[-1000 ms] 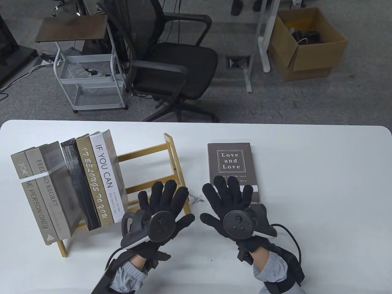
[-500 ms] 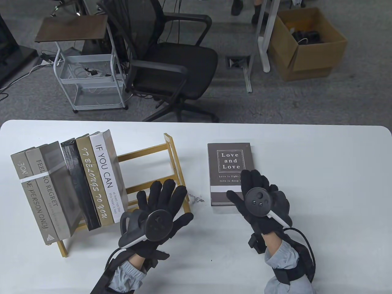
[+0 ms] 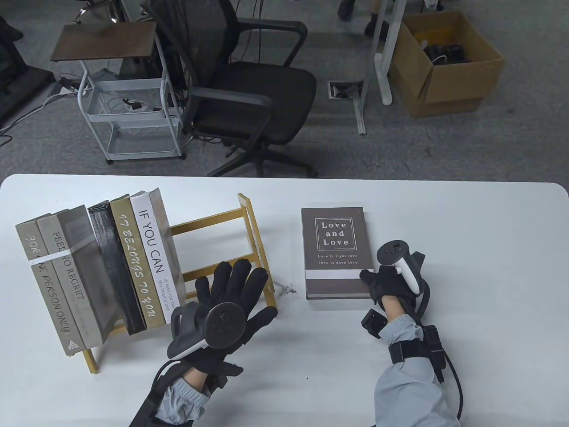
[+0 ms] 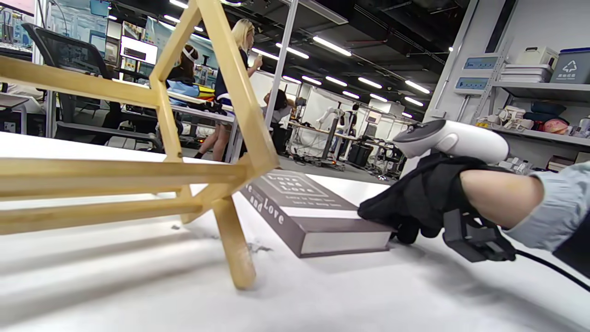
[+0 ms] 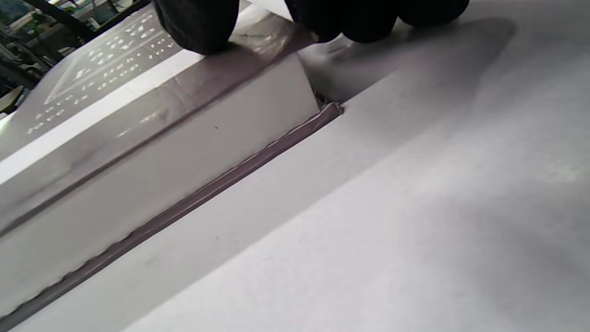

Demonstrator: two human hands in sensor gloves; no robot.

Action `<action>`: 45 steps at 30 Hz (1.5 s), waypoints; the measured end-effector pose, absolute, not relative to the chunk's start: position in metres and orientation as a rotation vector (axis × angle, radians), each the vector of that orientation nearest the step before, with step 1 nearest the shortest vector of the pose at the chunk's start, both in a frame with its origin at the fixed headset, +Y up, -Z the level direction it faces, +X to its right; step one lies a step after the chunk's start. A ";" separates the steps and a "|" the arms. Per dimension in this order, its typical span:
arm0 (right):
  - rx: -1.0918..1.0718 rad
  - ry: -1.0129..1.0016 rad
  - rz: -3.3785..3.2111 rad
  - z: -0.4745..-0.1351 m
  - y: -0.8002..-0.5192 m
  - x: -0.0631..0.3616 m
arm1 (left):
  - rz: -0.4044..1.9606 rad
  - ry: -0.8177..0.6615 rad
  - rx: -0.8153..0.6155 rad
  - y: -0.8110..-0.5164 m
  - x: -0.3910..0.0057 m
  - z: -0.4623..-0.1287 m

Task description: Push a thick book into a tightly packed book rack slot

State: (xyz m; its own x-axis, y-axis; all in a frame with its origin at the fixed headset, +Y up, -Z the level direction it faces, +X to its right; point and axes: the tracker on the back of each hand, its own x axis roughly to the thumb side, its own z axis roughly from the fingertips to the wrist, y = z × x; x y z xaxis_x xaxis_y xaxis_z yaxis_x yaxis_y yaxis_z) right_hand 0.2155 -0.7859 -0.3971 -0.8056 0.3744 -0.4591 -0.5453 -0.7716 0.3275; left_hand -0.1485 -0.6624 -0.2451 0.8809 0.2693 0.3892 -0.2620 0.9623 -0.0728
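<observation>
A thick brown book titled "Love and Love" (image 3: 334, 249) lies flat on the white table (image 3: 466, 231), right of a gold wooden rack (image 3: 251, 231). Several books (image 3: 102, 267) stand leaning in the rack's left part; its right part is open. My right hand (image 3: 372, 279) grips the book's near right corner, thumb (image 5: 198, 23) on the cover and fingers (image 5: 368, 18) against its side edge. The left wrist view shows the same hold (image 4: 396, 219) on the book (image 4: 304, 210). My left hand (image 3: 233, 289) is open, fingers spread, over the rack's near right end (image 4: 230, 184).
A dark scuff mark (image 3: 284, 288) lies on the table between rack and book. Beyond the far table edge stand an office chair (image 3: 249, 89), a white cart (image 3: 129, 106) and a cardboard box (image 3: 444, 62).
My right hand has moved from lying flat on the book's near edge to its right side and closed on the corner. The left hand shifted slightly. The book has not moved.
</observation>
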 end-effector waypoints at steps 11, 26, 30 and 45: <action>-0.547 0.618 2.195 -0.405 -0.792 0.229 | 0.274 -0.402 -0.019 -0.662 -0.148 -0.245; -0.493 0.588 2.046 -0.404 -0.779 0.226 | 0.292 -0.398 -0.017 -0.662 -0.151 -0.245; -0.460 0.590 2.031 -0.402 -0.772 0.224 | 0.299 -0.400 -0.015 -0.662 -0.151 -0.245; -0.311 0.420 2.041 -0.394 -0.764 0.220 | 0.309 -0.395 -0.010 -0.661 -0.154 -0.244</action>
State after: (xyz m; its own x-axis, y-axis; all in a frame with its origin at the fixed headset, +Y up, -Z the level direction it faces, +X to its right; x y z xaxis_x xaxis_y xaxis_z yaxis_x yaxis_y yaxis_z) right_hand 0.2204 -0.7638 -0.3941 -0.4778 0.7885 -0.3874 -0.8774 -0.4505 0.1650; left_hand -0.1537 -0.6606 -0.2442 0.8768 0.2984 0.3770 -0.2947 0.9531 -0.0689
